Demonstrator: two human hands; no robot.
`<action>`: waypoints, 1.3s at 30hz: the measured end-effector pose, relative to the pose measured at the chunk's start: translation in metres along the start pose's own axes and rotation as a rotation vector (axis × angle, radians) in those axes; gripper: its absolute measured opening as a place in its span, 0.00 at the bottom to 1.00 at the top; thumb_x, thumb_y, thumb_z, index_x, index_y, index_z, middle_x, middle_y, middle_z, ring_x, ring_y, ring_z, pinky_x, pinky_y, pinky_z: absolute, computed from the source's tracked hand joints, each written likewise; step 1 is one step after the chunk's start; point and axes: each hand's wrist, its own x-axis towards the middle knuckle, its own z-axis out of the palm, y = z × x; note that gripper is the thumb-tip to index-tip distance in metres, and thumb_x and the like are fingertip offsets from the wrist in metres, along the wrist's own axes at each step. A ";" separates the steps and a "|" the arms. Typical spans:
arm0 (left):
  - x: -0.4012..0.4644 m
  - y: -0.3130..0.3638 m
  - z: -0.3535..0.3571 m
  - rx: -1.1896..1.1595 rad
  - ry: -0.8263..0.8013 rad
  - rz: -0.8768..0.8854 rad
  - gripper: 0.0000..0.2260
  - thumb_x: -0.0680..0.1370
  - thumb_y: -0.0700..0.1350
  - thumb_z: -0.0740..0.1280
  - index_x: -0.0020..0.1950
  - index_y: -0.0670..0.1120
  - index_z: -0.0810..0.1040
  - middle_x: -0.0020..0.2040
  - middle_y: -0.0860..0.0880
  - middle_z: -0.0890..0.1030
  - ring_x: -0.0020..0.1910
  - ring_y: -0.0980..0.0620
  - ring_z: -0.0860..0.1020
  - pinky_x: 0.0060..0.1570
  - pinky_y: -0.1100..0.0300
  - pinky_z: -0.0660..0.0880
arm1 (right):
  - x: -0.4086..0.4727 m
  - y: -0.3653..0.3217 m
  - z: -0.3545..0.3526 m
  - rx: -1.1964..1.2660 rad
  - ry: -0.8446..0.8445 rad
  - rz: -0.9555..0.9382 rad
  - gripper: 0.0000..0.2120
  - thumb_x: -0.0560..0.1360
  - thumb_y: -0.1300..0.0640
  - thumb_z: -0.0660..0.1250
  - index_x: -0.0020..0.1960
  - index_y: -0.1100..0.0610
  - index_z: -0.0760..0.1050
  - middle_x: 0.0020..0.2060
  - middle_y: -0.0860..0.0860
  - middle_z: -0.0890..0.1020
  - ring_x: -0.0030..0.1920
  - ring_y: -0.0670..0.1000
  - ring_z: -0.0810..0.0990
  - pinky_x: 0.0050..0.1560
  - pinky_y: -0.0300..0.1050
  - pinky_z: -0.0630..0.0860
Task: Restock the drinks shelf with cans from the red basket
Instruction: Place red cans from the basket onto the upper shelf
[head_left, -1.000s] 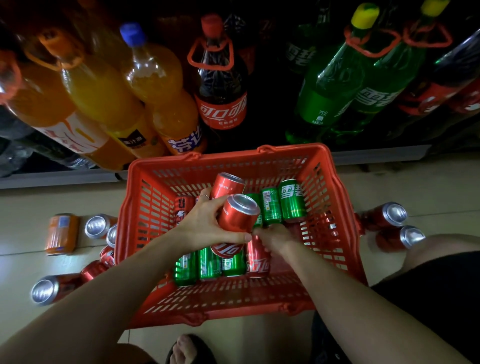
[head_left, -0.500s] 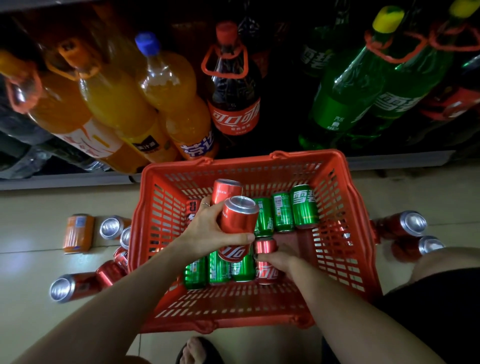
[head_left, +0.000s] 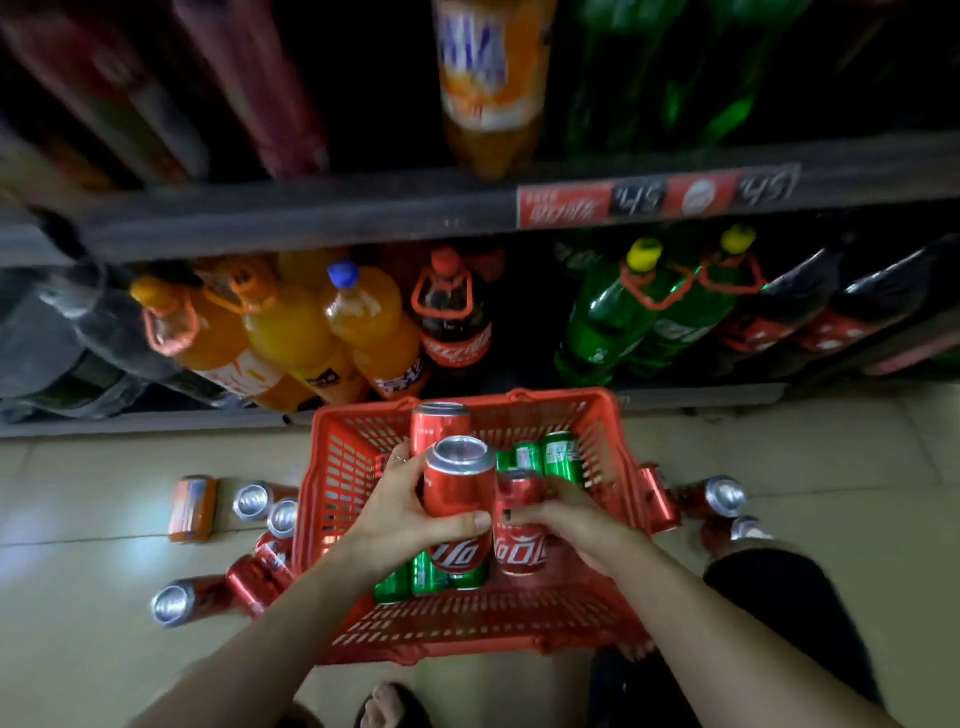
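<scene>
The red basket stands on the floor before the drinks shelf. My left hand grips two red cola cans above it: the nearer can and a second red can behind it. My right hand holds a third red cola can upright beside them. Green cans lie at the basket's far side, and more green cans show under my hands.
Large orange, cola and green bottles fill the bottom shelf. Loose cans and an orange can lie on the floor left of the basket, more red cans to its right. My knee is at lower right, a foot below.
My right hand has lifted a red can out of the basket to beside the left hand's cans. My view has tilted up, showing an upper shelf.
</scene>
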 end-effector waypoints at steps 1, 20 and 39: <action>-0.010 0.028 -0.005 -0.009 0.006 0.019 0.32 0.58 0.69 0.83 0.61 0.70 0.80 0.66 0.53 0.73 0.69 0.48 0.76 0.69 0.43 0.76 | -0.031 -0.032 -0.004 0.068 0.017 -0.059 0.34 0.52 0.53 0.82 0.58 0.51 0.81 0.48 0.50 0.88 0.53 0.55 0.86 0.62 0.56 0.80; -0.253 0.717 -0.162 -0.132 -0.019 0.483 0.49 0.51 0.62 0.88 0.70 0.58 0.76 0.70 0.44 0.79 0.65 0.50 0.82 0.56 0.59 0.81 | -0.648 -0.568 -0.065 0.175 -0.024 -0.973 0.24 0.69 0.58 0.77 0.65 0.52 0.79 0.59 0.55 0.85 0.61 0.58 0.83 0.61 0.58 0.79; -0.342 1.007 -0.228 -0.060 0.163 1.068 0.30 0.54 0.68 0.83 0.52 0.57 0.87 0.49 0.50 0.88 0.49 0.50 0.87 0.49 0.56 0.82 | -0.919 -0.827 -0.099 0.077 0.334 -1.622 0.24 0.64 0.47 0.81 0.57 0.55 0.81 0.50 0.53 0.87 0.50 0.53 0.87 0.56 0.56 0.83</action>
